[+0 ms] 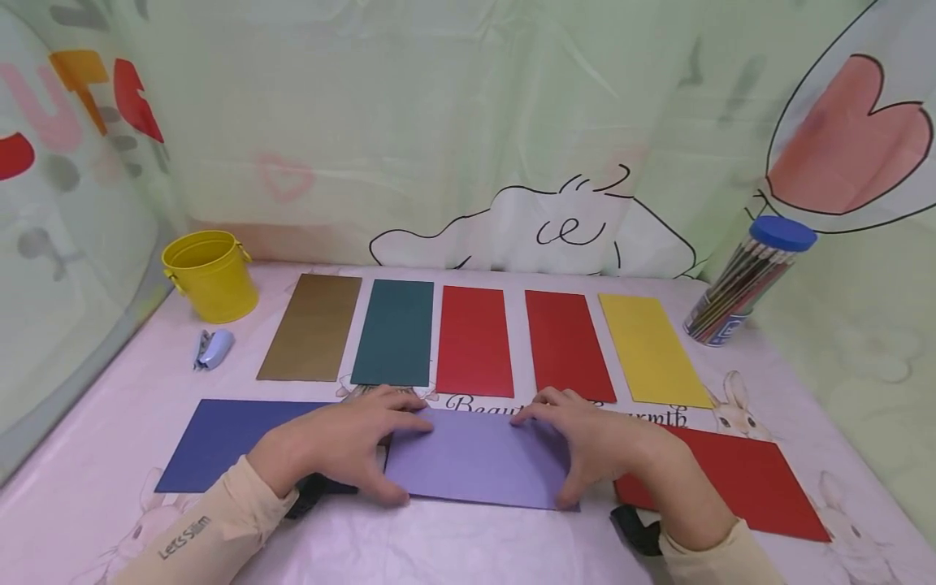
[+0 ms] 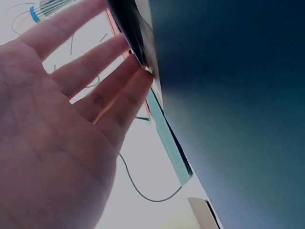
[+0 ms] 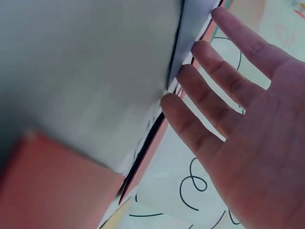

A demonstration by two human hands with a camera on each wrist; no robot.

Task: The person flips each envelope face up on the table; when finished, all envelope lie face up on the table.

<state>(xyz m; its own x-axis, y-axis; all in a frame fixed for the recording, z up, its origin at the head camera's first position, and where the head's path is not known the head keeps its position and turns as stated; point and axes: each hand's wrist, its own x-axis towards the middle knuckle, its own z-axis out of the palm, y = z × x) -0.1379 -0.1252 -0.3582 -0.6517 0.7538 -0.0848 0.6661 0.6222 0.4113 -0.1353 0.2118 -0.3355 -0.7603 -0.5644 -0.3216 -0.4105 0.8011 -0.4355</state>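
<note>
**Lilac card lies crosswise under both hands**

The lilac card [image 1: 478, 459] lies flat on the counter [image 1: 453, 544], long axis left to right, between a blue card [image 1: 219, 439] and a red card [image 1: 738, 479]. Left hand [image 1: 344, 447] and right hand [image 1: 592, 443] press its ends with straight fingers [image 2: 102, 102].

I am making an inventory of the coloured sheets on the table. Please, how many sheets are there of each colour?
Red: 3
Yellow: 1
Dark green: 1
Gold-brown: 1
Dark blue: 1
Lilac, under both hands: 1
Total: 8 sheets
</note>
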